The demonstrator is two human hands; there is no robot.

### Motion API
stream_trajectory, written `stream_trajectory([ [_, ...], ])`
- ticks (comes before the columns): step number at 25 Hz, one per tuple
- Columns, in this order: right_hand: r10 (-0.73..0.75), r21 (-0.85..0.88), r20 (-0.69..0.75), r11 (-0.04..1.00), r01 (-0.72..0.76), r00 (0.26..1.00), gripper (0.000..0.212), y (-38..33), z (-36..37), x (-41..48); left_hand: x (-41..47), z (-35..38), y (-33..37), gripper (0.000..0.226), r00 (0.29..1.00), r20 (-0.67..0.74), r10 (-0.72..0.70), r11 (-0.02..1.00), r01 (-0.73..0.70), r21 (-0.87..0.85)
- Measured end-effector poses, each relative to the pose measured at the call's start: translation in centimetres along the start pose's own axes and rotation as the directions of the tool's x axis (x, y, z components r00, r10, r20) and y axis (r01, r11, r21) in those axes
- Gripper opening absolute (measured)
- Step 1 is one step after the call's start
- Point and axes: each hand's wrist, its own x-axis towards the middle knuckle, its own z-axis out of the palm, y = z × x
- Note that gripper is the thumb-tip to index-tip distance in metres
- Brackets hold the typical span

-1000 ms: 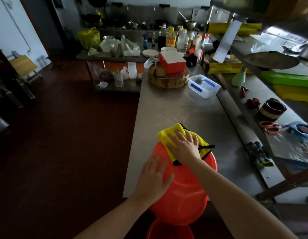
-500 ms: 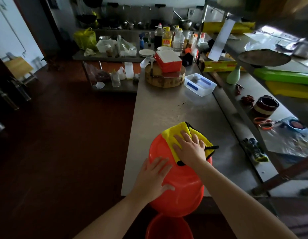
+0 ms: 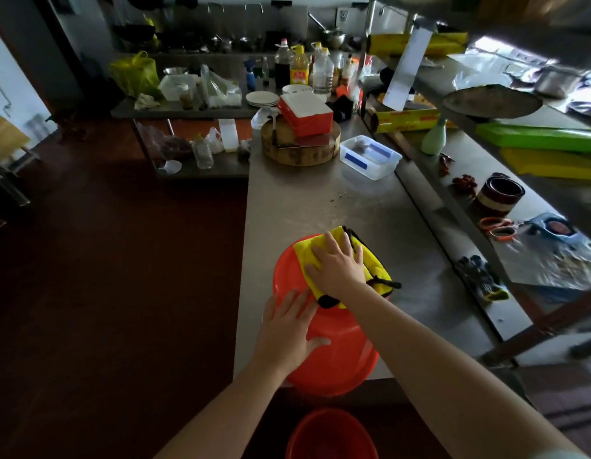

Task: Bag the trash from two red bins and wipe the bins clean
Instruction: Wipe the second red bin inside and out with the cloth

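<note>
At lower centre of the frame, a red bin [image 3: 333, 352], turned with its outside up. Rests on the near end of the steel counter [image 3: 304, 200] and reaches a little over the counter's near edge.

On the far part of the bin, a yellow cloth [image 3: 303, 252] with black edging, folded. On the cloth, the right hand [image 3: 338, 265]: grip spread, fingers straight and a little apart, palm pressing the cloth flat against the bin.

On the near left side of the bin, the left hand [image 3: 287, 329]: grip also spread, fingers straight, palm flat on the red plastic. Both forearms bare, entering from the bottom edge of the frame.

Below the counter, at bottom centre, a second red bin [image 3: 330, 435], only its upper part in view; its inside too dark to tell.

Further up the counter, near the centre of the frame, a clear plastic box [image 3: 370, 157] with a blue strip. Just left of it, a round wooden chopping block [image 3: 300, 152] carrying a red box [image 3: 305, 114]. On the steel shelf at the right, orange-handled scissors [image 3: 497, 228]. At top centre, a group of bottles [image 3: 299, 66].
</note>
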Motion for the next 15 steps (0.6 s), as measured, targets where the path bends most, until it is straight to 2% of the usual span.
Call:
stream_trajectory([
  [4, -0.03, 0.11, -0.005, 0.993, 0.031, 1.0, 0.063, -2.2, 1.5, 1.3, -0.2, 0.6, -1.1, 0.086, 1.0, -0.013, 0.017, 0.996, -0.019, -0.087],
  [8, -0.112, 0.067, -0.004, 0.991, 0.112, 0.994, 0.064, -3.3, 1.9, 2.0, -0.2, 1.1, -1.0, 0.081, 0.995, -0.091, 0.039, 0.992, -0.049, -0.116],
  [12, 0.028, 0.028, -0.052, 0.999, -0.027, 0.998, 0.063, 0.7, 1.8, 1.2, -0.2, 1.8, -1.0, 0.082, 0.992, -0.123, 0.037, 0.997, -0.045, -0.064],
  [15, 0.118, 0.008, -0.083, 0.993, -0.117, 0.99, 0.061, 2.9, 1.5, 0.8, 0.1, 1.5, -0.6, 0.085, 0.996, -0.09, 0.029, 0.997, -0.035, -0.062],
])
